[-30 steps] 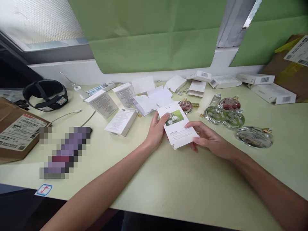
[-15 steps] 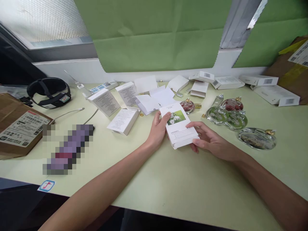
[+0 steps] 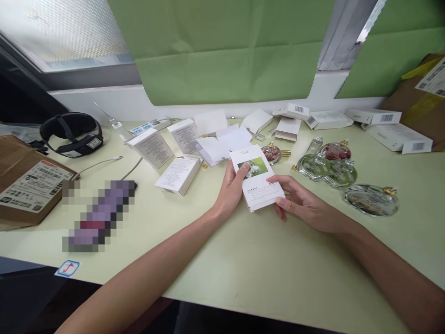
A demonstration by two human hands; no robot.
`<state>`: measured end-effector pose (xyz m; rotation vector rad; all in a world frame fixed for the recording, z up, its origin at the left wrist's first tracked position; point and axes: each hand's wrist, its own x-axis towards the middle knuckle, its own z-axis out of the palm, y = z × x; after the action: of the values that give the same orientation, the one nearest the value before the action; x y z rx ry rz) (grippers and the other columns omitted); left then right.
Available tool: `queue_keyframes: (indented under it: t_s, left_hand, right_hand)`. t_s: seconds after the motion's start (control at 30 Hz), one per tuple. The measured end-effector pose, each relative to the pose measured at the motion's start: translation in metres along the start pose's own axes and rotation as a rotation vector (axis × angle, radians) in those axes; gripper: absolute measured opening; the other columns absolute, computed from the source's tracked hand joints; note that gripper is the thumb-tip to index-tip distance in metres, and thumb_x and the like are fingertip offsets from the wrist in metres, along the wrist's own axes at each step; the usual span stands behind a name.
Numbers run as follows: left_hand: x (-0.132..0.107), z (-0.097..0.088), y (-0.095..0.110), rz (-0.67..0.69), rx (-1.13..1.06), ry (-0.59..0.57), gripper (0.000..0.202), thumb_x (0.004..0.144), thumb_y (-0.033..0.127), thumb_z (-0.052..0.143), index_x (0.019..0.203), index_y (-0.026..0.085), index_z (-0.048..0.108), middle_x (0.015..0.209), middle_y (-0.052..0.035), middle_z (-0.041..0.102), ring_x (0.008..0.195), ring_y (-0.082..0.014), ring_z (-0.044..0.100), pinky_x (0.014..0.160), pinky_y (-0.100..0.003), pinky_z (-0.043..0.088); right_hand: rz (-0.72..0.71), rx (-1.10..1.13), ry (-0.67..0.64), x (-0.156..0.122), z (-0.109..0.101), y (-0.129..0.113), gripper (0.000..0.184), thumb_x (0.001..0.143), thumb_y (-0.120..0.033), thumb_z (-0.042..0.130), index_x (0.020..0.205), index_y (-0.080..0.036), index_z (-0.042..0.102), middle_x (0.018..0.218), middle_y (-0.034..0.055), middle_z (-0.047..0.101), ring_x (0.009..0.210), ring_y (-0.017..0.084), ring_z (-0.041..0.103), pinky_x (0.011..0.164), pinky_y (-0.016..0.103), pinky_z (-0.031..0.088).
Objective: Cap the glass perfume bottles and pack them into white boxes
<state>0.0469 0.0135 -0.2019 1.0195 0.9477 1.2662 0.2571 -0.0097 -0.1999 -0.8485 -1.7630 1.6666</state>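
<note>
A white cardboard box [image 3: 261, 188] with a picture of white flowers on a green ground is held tilted above the table, its printed front facing me. My left hand [image 3: 233, 185] grips its left side, thumb lying across the picture and fingers hidden behind. At the lower right edge, my right hand [image 3: 299, 202] has its thumb and forefinger on the box, the other fingers curled underneath. Just beyond the box lie white paper sheets [image 3: 229, 141] and a round glass bottle with red contents [image 3: 271, 153]. Whether the box holds anything cannot be seen.
On the right are several glass bottles [image 3: 342, 172], one lying nearest me [image 3: 370, 200]. White boxes [image 3: 328, 119] line the back; others [image 3: 179, 172] stand left of centre. A black headset [image 3: 71, 134], a brown carton [image 3: 33, 183] and a blurred-out object [image 3: 100, 215] are at left.
The box has tipped slightly, its lower edge now a little higher, and its bottom flap looks pressed flatter. My right thumb has shifted slightly left along that edge.
</note>
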Motion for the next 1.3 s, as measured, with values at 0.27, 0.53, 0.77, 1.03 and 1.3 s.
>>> queue_keyframes:
  t_s: [0.27, 0.53, 0.77, 1.03, 1.3]
  left_hand:
    - [-0.008, -0.006, 0.000, 0.377, 0.327, -0.178, 0.101, 0.076, 0.057, 0.075, 0.155, 0.046, 0.012, 0.166, -0.0025, 0.006, 0.139, -0.0359, 0.041, 0.098, -0.042, 0.054]
    - [-0.001, -0.009, -0.005, 0.781, 0.654, -0.277, 0.082, 0.077, 0.049, 0.078, 0.148, 0.045, 0.036, 0.165, -0.0016, 0.005, 0.134, -0.0343, 0.048, 0.099, -0.050, 0.055]
    - [-0.001, -0.007, -0.003, 0.917, 0.664, -0.250, 0.063, 0.083, 0.037, 0.075, 0.141, 0.033, 0.051, 0.154, -0.0097, 0.040, 0.141, -0.0315, 0.041, 0.105, -0.048, 0.049]
    - [-0.004, -0.004, -0.003, 0.971, 0.670, -0.210, 0.045, 0.089, 0.029, 0.069, 0.133, 0.029, 0.058, 0.141, -0.0114, 0.053, 0.127, -0.0269, 0.053, 0.091, -0.041, 0.053]
    - [-0.004, -0.007, -0.002, 1.086, 0.778, -0.184, 0.046, 0.091, 0.042, 0.065, 0.132, 0.026, 0.057, 0.139, -0.0135, 0.051, 0.122, -0.0255, 0.054, 0.087, -0.038, 0.054]
  right_hand:
    - [-0.169, -0.081, 0.227, -0.001, -0.002, -0.002, 0.035, 0.100, -0.037, 0.052, 0.134, -0.038, 0.046, 0.103, 0.0022, 0.056, 0.073, 0.014, 0.058, 0.068, 0.034, 0.052]
    - [-0.311, -0.137, 0.330, 0.000, -0.005, 0.002, 0.029, 0.098, -0.031, 0.056, 0.126, -0.042, 0.055, 0.103, 0.0007, 0.056, 0.068, 0.011, 0.058, 0.062, 0.031, 0.053]
    - [-0.360, -0.167, 0.405, 0.002, -0.003, 0.007, 0.029, 0.096, -0.028, 0.061, 0.121, -0.042, 0.060, 0.096, -0.0009, 0.059, 0.069, 0.011, 0.053, 0.058, 0.026, 0.051]
    - [-0.368, -0.214, 0.438, 0.002, -0.002, 0.012, 0.031, 0.095, -0.026, 0.063, 0.122, -0.040, 0.060, 0.096, -0.0012, 0.059, 0.070, 0.010, 0.053, 0.057, 0.023, 0.050]
    - [-0.395, -0.375, 0.445, -0.001, 0.000, 0.010, 0.034, 0.096, -0.027, 0.060, 0.127, -0.039, 0.057, 0.090, -0.0013, 0.058, 0.069, 0.012, 0.052, 0.059, 0.025, 0.049]
